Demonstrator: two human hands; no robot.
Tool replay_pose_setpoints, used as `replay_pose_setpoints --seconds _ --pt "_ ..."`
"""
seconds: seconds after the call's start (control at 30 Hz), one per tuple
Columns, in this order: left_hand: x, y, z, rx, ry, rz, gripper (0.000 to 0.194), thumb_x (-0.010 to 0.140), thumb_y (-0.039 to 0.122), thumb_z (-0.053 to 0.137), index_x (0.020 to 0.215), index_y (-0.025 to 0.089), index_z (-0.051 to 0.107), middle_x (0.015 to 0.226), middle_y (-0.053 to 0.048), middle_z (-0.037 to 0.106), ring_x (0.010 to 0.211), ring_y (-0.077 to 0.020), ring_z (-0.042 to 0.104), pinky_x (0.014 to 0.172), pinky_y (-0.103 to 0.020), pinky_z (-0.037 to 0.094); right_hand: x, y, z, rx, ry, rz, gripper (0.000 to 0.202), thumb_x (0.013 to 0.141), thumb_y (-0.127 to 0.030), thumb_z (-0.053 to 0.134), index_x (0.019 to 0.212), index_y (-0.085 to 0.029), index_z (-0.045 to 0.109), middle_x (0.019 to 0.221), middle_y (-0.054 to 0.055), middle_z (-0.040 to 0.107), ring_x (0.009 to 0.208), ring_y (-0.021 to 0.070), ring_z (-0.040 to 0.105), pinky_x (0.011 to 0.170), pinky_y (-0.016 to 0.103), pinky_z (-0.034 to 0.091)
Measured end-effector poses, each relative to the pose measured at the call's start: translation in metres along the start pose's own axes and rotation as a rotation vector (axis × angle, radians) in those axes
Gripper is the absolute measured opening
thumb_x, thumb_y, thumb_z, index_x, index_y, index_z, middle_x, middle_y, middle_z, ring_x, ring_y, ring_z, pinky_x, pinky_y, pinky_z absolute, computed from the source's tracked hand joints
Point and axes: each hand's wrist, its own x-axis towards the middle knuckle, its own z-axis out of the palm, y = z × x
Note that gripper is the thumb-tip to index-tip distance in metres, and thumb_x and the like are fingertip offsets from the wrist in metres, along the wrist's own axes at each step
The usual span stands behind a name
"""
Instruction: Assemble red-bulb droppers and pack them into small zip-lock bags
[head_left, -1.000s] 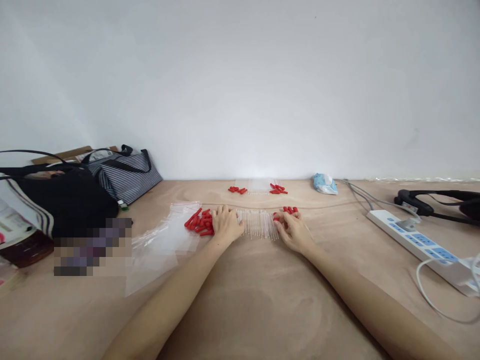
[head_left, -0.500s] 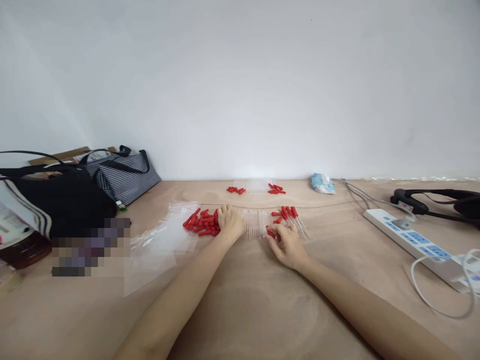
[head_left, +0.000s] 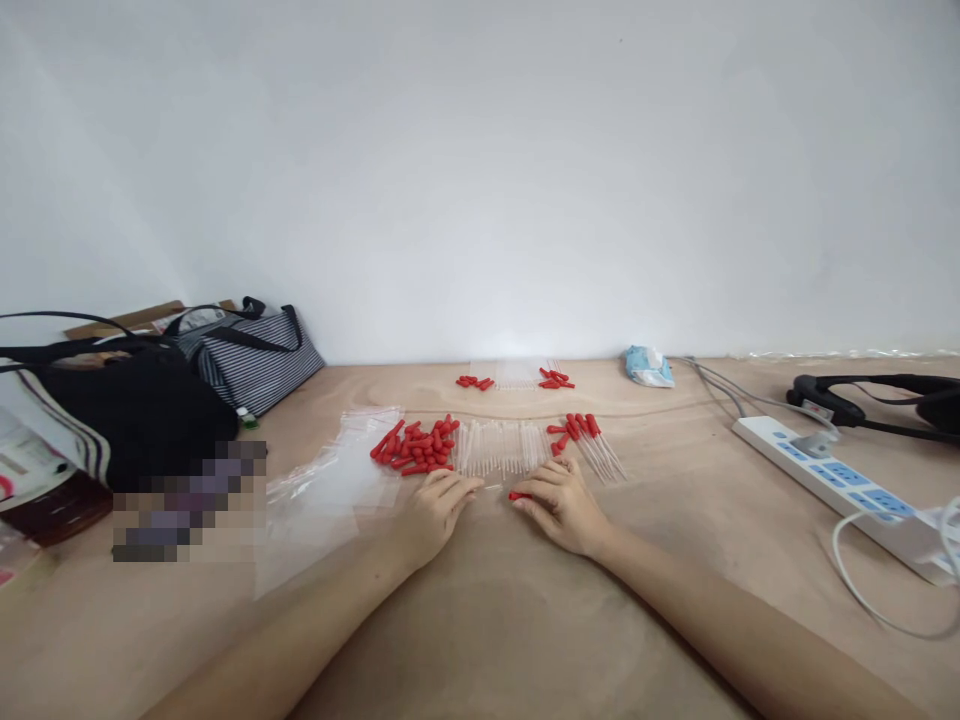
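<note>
My left hand (head_left: 436, 512) is closed with its fingertips pinched on a thin clear dropper tube (head_left: 492, 487), only part of which shows. Facing it, my right hand (head_left: 564, 508) grips a red rubber dropper bulb (head_left: 517, 495) between thumb and fingers, a small gap from the tube. Just beyond both hands lies a row of clear dropper tubes (head_left: 499, 447). A heap of red bulbs (head_left: 414, 447) sits left of the row. To its right, several tubes with red bulbs on their ends (head_left: 596, 445) lie fanned out beside loose bulbs (head_left: 559, 440).
Clear zip bags (head_left: 330, 510) spread over the table at left, near a striped bag (head_left: 259, 360) and a black bag (head_left: 135, 410). More bulbs and tubes (head_left: 517, 375) lie by the wall. A blue packet (head_left: 649, 367), power strip (head_left: 832, 480) and black headset (head_left: 862, 395) are at right.
My left hand has moved back from beside the bulb heap and tube row, now with a tube. My right hand has drawn left and nearer with a red bulb; the hands are closer together.
</note>
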Motion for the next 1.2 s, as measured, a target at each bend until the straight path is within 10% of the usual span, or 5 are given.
replay_pose_setpoints --seconds 0.67,1.2 --pt "0.0036 0.0085 0.0036 -0.103 -0.035 0.069 0.027 0.088 0.015 0.035 0.100 0.017 0.059 0.077 -0.006 0.059 0.072 -0.0148 0.050 0.069 -0.027 0.042 -0.0045 -0.0033 0.0079 0.406 0.015 0.051 0.016 0.083 -0.028 0.046 0.081 -0.019 0.059 0.072 0.003 0.064 0.065 0.0125 0.058 0.061 0.023 0.045" --pt "0.0007 0.0104 0.0076 -0.052 -0.064 0.087 0.030 0.086 0.012 0.033 0.101 0.017 0.059 0.072 -0.005 0.053 0.068 -0.0149 0.046 0.065 -0.027 0.040 -0.0033 -0.0058 0.0071 0.238 -0.044 -0.069 0.018 0.085 -0.026 0.041 0.083 -0.019 0.057 0.075 0.004 0.061 0.069 0.0134 0.056 0.062 0.023 0.044"
